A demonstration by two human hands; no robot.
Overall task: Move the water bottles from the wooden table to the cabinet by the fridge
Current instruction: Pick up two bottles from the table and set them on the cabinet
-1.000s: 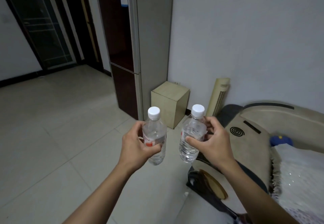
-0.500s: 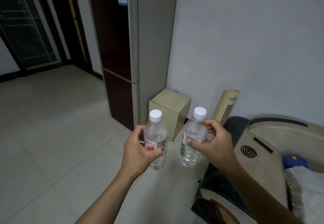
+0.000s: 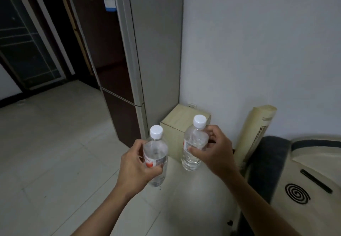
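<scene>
Two bottles (image 3: pixel 156 154) held, cabinet (image 3: pixel 181 130) ahead

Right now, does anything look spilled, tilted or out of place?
Nothing spilled. Both bottles are capped; the left hand holds one bottle upright, the right hand holds the other bottle slightly tilted. The cabinet looks undamaged.

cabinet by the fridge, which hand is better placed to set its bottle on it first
Probably the right hand: its bottle already appears in front of the cabinet. The left hand holds its bottle lower and further left, over the floor before the fridge.
</scene>
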